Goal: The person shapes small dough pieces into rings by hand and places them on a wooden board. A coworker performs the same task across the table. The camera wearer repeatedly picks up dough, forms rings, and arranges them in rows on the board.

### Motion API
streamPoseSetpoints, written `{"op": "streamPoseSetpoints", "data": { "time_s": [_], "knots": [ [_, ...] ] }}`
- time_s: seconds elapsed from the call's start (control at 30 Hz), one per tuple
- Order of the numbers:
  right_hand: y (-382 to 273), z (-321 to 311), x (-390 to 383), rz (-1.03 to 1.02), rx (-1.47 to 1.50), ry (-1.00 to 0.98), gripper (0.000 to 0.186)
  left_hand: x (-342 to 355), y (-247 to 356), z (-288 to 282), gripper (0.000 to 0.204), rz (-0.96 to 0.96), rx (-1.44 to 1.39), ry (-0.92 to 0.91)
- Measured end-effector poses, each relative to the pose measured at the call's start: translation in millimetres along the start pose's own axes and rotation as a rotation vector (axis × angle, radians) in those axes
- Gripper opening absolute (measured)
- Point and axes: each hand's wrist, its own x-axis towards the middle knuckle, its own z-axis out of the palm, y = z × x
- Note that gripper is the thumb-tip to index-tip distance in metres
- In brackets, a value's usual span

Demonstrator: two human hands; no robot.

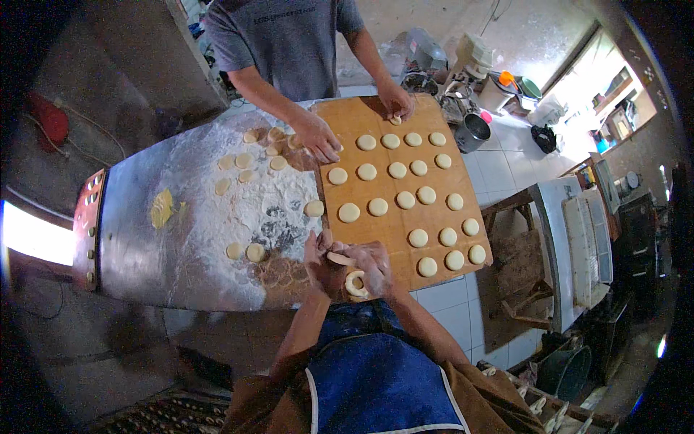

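Note:
My left hand [323, 266] and my right hand [373, 266] meet at the near edge of the table, fingers closed around one flattened piece of dough [339, 258] seen nearly edge-on. Just below them a dough ring [355, 283] with a hole in its middle lies on the brown board [390, 235]. Rows of pale, round dough pieces [377, 207] cover much of that board. Beyond my left hand, a dough round [314, 208] sits by the board's left edge. Two more dough rounds [255, 252] rest on the floured tabletop to the left.
Across the table another person's hands [318, 137] work among dough pieces, one near a small piece at the board's far edge. White flour [275, 195] covers the middle of the metal table [137, 239]. A yellow lump [162, 208] lies farther left. Buckets [473, 132] stand on the tiled floor.

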Motion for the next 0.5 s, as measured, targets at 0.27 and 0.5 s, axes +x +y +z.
{"op": "streamPoseSetpoints", "data": {
  "time_s": [0.27,0.5],
  "knots": [
    [49.4,-27.8,-19.6,-0.154,0.101,-0.090,0.051,4.4,-41.4,-24.1,0.033,0.135,0.233,0.052],
    [57.9,-44.0,-17.0,-0.197,-0.209,-0.317,0.052,-8.6,-56.8,-26.9,0.036,0.413,0.847,0.045]
  ]
}}
